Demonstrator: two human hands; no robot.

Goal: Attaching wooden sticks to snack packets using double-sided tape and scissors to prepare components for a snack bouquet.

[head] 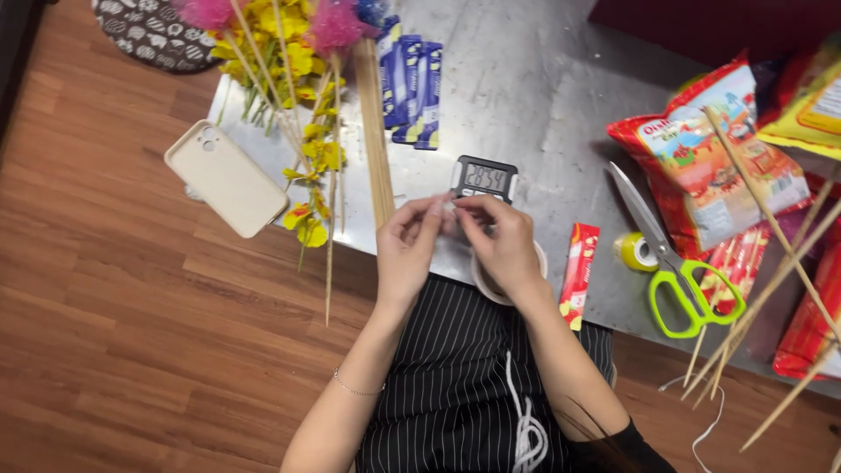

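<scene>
Nearest: black pinstriped apron (455, 385) with white drawstring, forearms rising from it, thin bracelet (357, 388) on the left wrist. Above the near table edge: left hand (407, 250) and right hand (506, 245) brought together, fingertips of both pinching one small pale piece (449, 207), too small to identify; grip narrow on both sides. Directly beneath the right hand: roll of clear tape (484, 282), partly hidden. Just right of it: slim red snack stick packet (578, 273) at the table edge; further right, small yellow-green tape roll (636, 252) touching green-handled scissors (670, 263). Just beyond the fingertips: small digital timer (484, 179). Left: cream-cased phone (226, 178) overhanging the metal table (543, 96) edge, bundle of bamboo skewers (377, 131), yellow artificial flowers (302, 96). Far: blue narrow packets (412, 83), pink pom-pom tops (337, 22). Far right: red snack bags (714, 162) crossed by loose skewers (771, 289). Wooden floor (114, 333) left and near.
</scene>
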